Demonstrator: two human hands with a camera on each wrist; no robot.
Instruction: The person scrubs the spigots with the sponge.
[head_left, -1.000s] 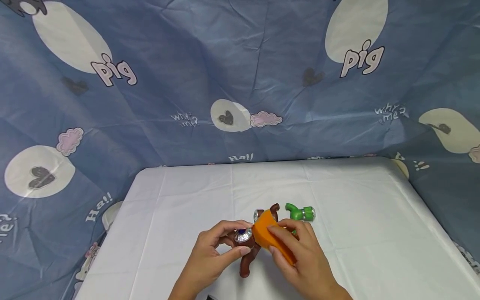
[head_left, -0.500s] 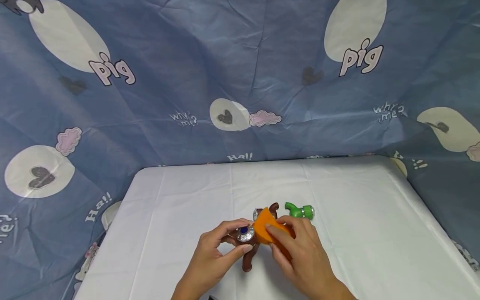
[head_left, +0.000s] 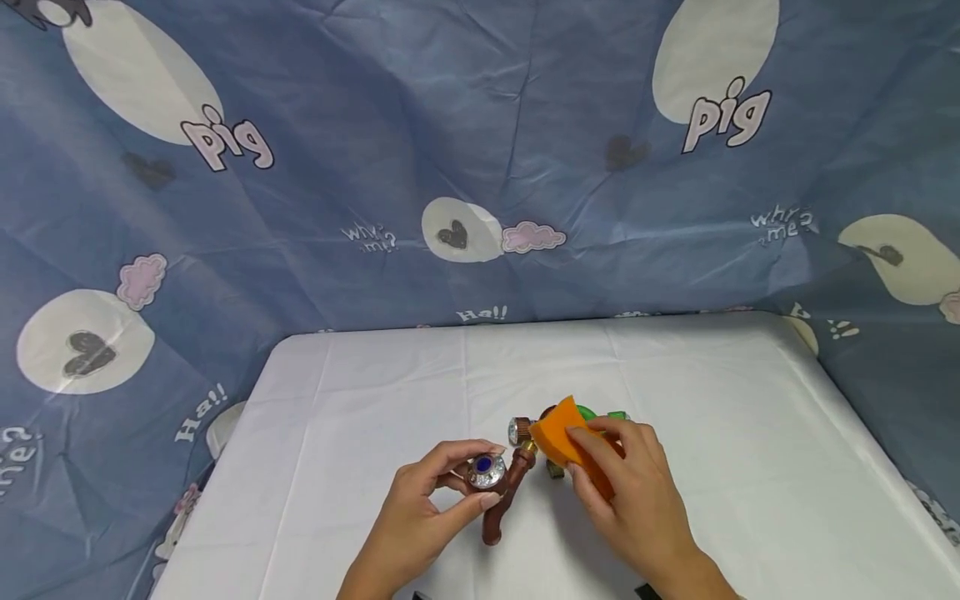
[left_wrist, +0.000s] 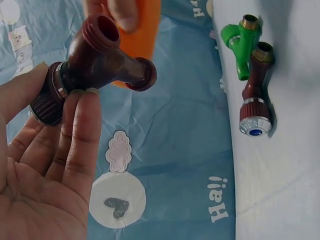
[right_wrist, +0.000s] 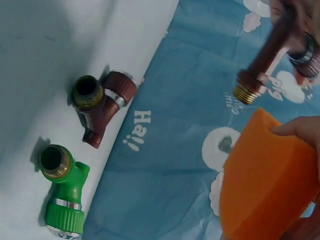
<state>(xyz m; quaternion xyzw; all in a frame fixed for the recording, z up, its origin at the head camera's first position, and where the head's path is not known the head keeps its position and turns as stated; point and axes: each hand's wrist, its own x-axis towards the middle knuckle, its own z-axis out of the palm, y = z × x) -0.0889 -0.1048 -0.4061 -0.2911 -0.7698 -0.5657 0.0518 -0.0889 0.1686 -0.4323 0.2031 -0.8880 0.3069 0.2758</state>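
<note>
My left hand [head_left: 459,482] pinches a dark brown plastic tap [head_left: 507,497] by its silver, blue-capped knob [head_left: 486,472], holding it above the white tablecloth [head_left: 360,400]. In the left wrist view the tap [left_wrist: 97,65] sits between my thumb and fingers. My right hand [head_left: 606,468] grips an orange sponge [head_left: 561,435] just right of the tap, a small gap apart. The sponge [right_wrist: 265,185] fills the lower right of the right wrist view, with the held tap [right_wrist: 272,52] above it.
A second brown tap [right_wrist: 97,102] and a green tap [right_wrist: 60,200] lie side by side on the cloth just behind my hands; the sponge partly hides the green tap [head_left: 609,415]. A blue printed curtain [head_left: 480,150] walls in the table on three sides.
My right hand has drawn the sponge off the held tap, up and to the right. The tap's spout and brass end now show. My left hand has kept its grip.
</note>
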